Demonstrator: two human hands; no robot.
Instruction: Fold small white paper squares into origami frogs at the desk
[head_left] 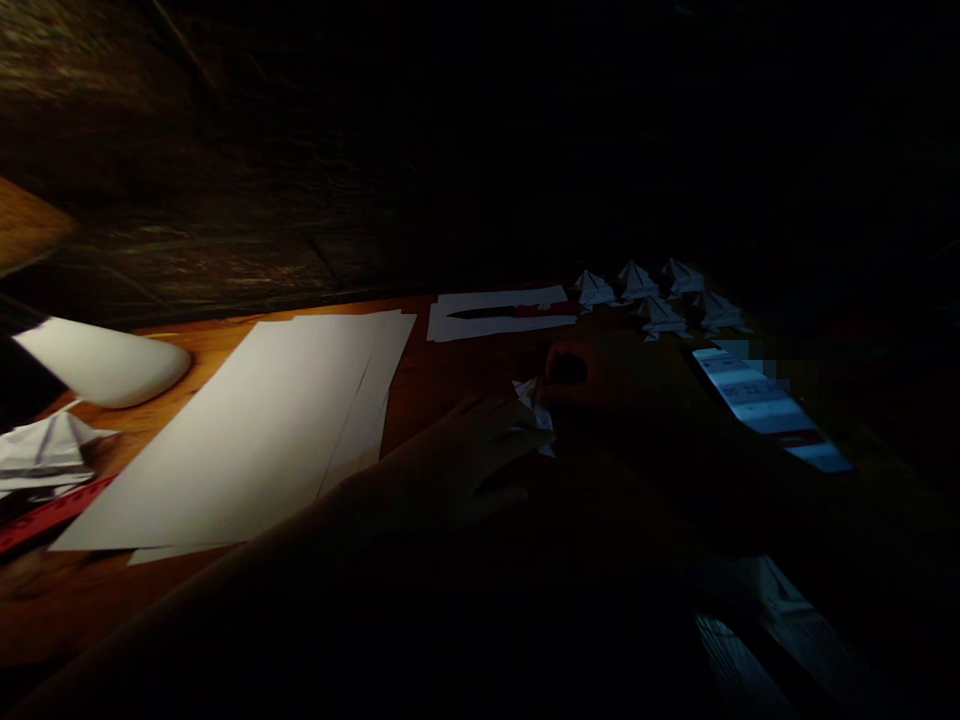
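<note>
A small folded paper figure (541, 424) lies on the wooden table between my two hands. My left hand (469, 455) reaches in from the lower left, its fingers stretched out and their tips resting on the figure's near side, the thumb apart. My right hand (600, 375) is curled at the figure's far right, thumb and forefinger closing in a ring at its edge. Deep shadow hides most of the right fingers. Several similar folded paper figures (662, 315) stand beyond my right hand.
White paper sheets (247, 430) lie at left. Farther back, a knife (487, 312) rests on smaller papers (450, 328). A lit phone (772, 405) lies right. At far left are a white lamp-like object (112, 360), a larger folded paper (49, 450) and a red ruler (56, 512).
</note>
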